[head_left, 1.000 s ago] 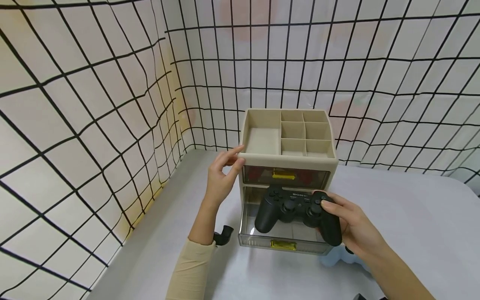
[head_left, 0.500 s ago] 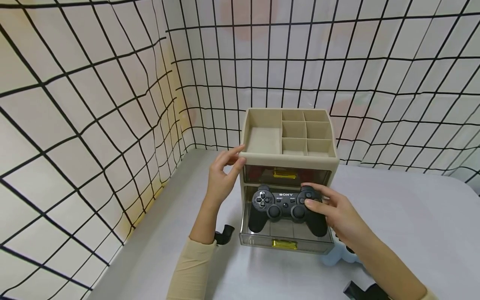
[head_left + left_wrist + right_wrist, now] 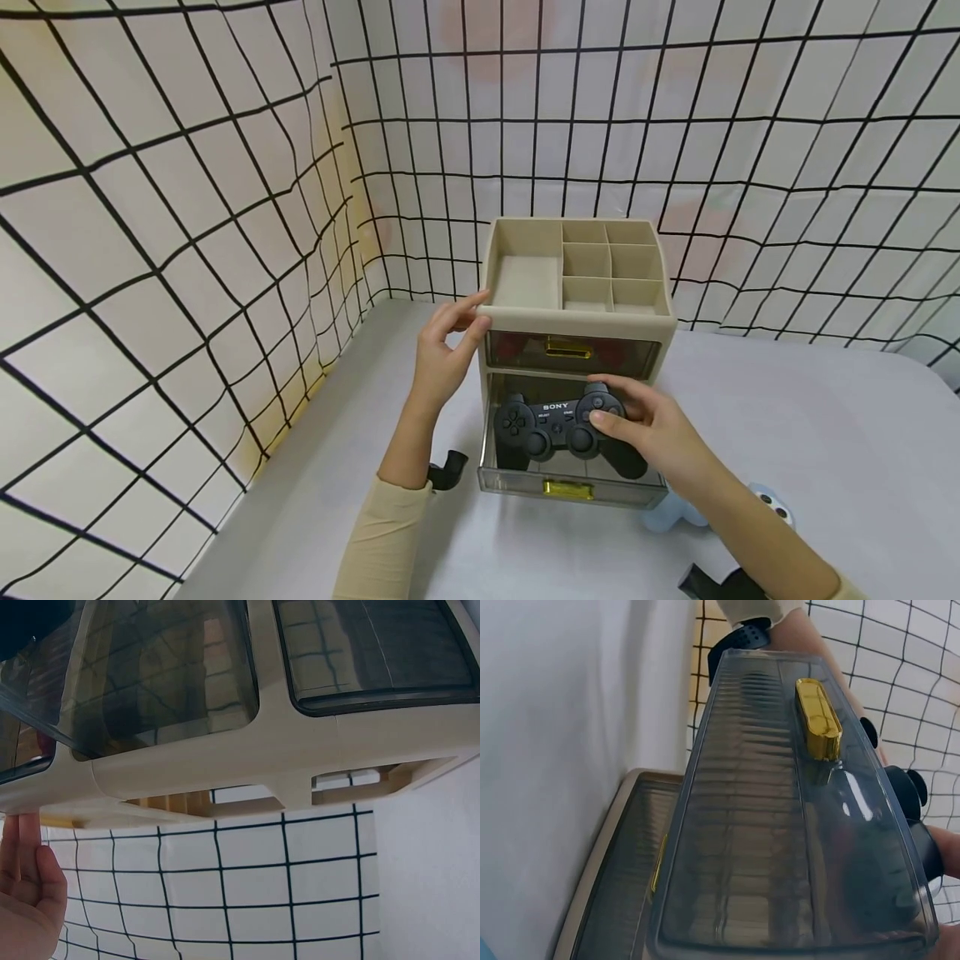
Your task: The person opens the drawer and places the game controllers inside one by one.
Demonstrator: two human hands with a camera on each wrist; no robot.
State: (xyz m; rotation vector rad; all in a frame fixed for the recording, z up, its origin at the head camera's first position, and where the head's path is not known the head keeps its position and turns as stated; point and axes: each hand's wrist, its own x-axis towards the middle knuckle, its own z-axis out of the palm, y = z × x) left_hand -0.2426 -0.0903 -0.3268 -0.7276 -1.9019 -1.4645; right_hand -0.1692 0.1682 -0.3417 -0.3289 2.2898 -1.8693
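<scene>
Controller (image 3: pixel 555 433) in the lower centre of the frame lay within the pulled-out drawer (image 3: pixel 510 482) — thumb and fingers of the right hand (image 3: pixel 660 425) gripping its right end. Setting it down seemed the step; the next move likely called for settling it flat, then release. Left hand (image 3: pixel 442 354), fingers fairly straight, touched the cabinet (image 3: pixel 577 318). A second earlier, the controller hung farther right, overlapping the drawer's front.

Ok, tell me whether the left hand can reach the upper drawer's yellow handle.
Probably yes: the left hand touches the organizer close by, nothing covers the yellow handle, and the controller and right hand sit lower.
</scene>
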